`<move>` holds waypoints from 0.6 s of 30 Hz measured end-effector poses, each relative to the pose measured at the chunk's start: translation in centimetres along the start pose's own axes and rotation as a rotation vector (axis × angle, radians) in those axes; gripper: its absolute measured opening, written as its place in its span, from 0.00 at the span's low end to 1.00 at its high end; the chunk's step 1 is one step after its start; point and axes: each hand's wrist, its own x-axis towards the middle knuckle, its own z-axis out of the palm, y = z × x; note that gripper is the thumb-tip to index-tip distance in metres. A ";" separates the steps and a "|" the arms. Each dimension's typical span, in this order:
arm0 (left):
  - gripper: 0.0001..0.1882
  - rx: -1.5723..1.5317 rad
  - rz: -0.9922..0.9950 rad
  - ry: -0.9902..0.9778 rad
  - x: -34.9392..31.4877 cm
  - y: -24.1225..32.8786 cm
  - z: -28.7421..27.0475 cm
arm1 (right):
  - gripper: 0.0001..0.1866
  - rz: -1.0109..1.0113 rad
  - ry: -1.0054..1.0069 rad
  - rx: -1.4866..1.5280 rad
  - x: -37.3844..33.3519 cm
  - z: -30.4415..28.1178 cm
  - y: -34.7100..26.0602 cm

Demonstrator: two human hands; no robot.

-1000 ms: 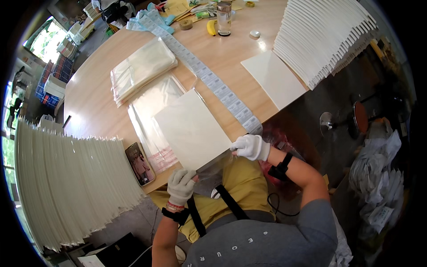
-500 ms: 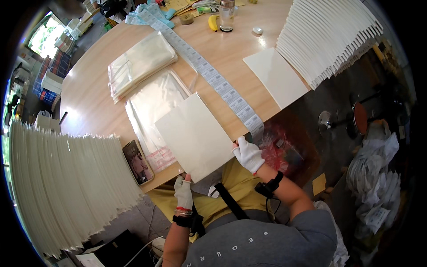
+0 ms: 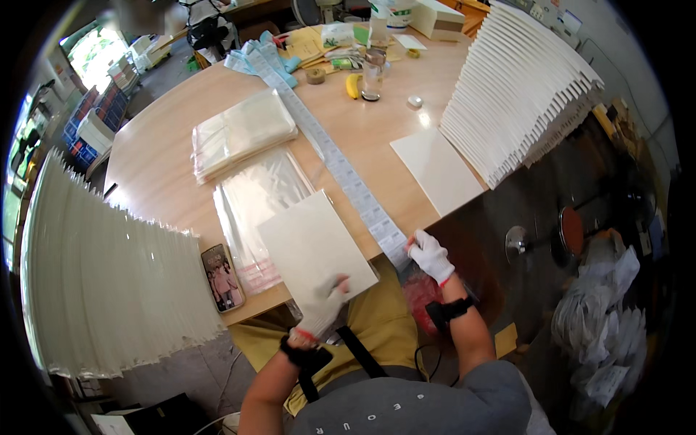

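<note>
My right hand, in a white glove with bare fingertips, is closed on the near end of a long strip of labels at the table's front edge. The strip runs back across the table to a bluish heap. My left hand, gloved the same way, is over the near edge of a flat white board; motion blurs its fingers, and whether it touches the board I cannot tell. Under the board's left side lie clear plastic bags with a pink-marked edge.
A second pile of clear bags lies behind. Tall stacks of wrapped white boards and white boards flank me. Another white board lies right. A phone, banana, glass and tape roll are on the table.
My left hand has left the board's near left corner and moved right, over the board. My right hand has moved from the board's right corner to the strip's end. The view has tilted up.
</note>
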 end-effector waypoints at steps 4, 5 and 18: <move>0.10 -0.849 -0.579 -0.302 7.2 1.4 5.4 | 0.04 -0.163 -0.072 -0.060 -1.3 -1.3 -2.6; 0.12 -0.861 -0.628 -0.285 8.3 1.6 6.3 | 0.05 -0.246 -0.067 -0.061 -1.2 -1.5 -3.1; 0.12 -0.526 -0.321 -0.243 7.3 2.0 6.4 | 0.08 -0.432 0.149 -0.057 1.6 -0.2 -11.0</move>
